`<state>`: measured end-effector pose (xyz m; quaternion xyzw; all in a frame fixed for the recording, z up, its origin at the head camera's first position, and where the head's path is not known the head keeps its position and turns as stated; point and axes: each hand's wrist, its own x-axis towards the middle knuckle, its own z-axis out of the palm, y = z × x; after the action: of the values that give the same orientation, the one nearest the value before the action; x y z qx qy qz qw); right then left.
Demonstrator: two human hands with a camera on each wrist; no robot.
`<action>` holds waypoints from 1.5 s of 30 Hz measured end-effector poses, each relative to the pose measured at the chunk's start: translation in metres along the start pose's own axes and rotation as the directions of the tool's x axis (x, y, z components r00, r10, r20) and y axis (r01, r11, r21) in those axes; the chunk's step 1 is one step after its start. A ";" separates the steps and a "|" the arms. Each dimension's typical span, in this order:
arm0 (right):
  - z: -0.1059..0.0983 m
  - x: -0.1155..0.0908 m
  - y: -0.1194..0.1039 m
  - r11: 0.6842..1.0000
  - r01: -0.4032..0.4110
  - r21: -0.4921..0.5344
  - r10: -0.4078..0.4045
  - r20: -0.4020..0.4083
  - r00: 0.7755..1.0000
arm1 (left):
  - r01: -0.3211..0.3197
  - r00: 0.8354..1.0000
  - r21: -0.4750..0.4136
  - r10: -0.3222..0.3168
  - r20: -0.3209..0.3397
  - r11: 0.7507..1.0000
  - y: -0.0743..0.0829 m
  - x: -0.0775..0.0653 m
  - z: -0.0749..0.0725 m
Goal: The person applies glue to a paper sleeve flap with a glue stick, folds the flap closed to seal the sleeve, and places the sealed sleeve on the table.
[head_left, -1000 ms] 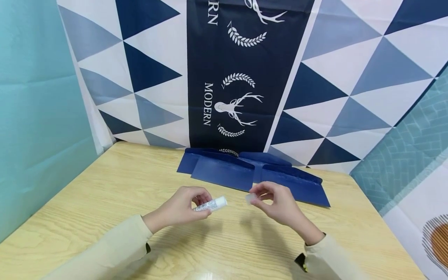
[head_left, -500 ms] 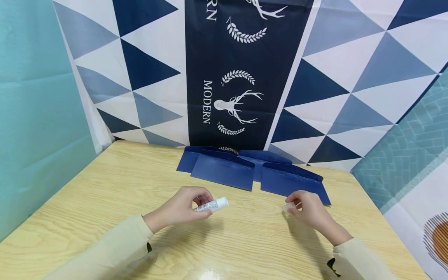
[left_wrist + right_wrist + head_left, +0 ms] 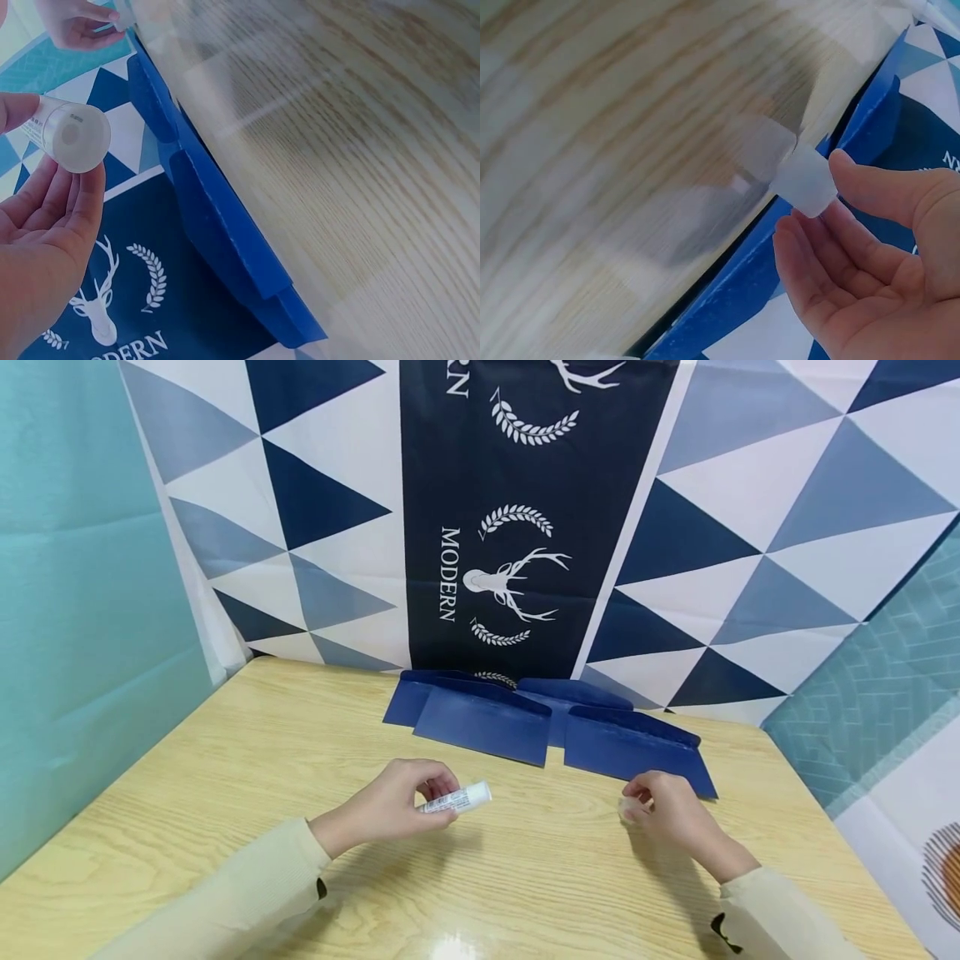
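Observation:
In the head view my left hand point(image 3: 392, 803) holds a white glue stick point(image 3: 460, 798) above the table, its white end angled up to the right. The left wrist view shows the round pale end of the glue stick point(image 3: 78, 139) between thumb and fingers. Well to the right, my right hand point(image 3: 673, 814) pinches a small translucent cap point(image 3: 805, 182) by thumb and fingertips. The cap is low over the tabletop, close to its reflection in the right wrist view; whether it touches the wood I cannot tell.
Several dark blue envelopes, among them a front left envelope point(image 3: 483, 727) and a front right envelope point(image 3: 637, 750), lie with flaps raised along the back of the wooden table point(image 3: 247, 760). Behind stands a patterned cloth point(image 3: 337, 527); a teal sheet point(image 3: 82, 568) hangs at left.
My right hand has moved right and down toward the tabletop with the cap, away from the glue stick, and slowed in the last half second. The left hand has hardly moved.

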<state>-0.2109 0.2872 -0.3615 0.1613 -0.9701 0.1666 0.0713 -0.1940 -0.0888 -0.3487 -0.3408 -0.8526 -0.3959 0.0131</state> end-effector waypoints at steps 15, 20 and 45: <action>-0.012 0.006 -0.080 0.946 0.324 0.006 -0.317 -0.183 0.931 | -0.032 0.999 0.036 0.031 0.024 0.999 0.010 0.008 0.000; -0.011 0.007 -0.114 0.855 0.516 0.058 -0.490 -0.237 0.839 | -0.038 0.999 0.032 0.037 0.028 0.999 0.015 0.010 -0.001; 0.014 0.009 -0.142 0.714 0.666 0.214 -0.633 -0.208 0.746 | -0.091 0.995 -0.019 0.092 0.036 0.996 0.026 0.003 0.009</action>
<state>-0.1730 0.1523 -0.3303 0.4900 -0.8123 0.2730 0.1600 -0.1783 -0.0695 -0.3366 -0.3867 -0.8328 -0.3959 0.0128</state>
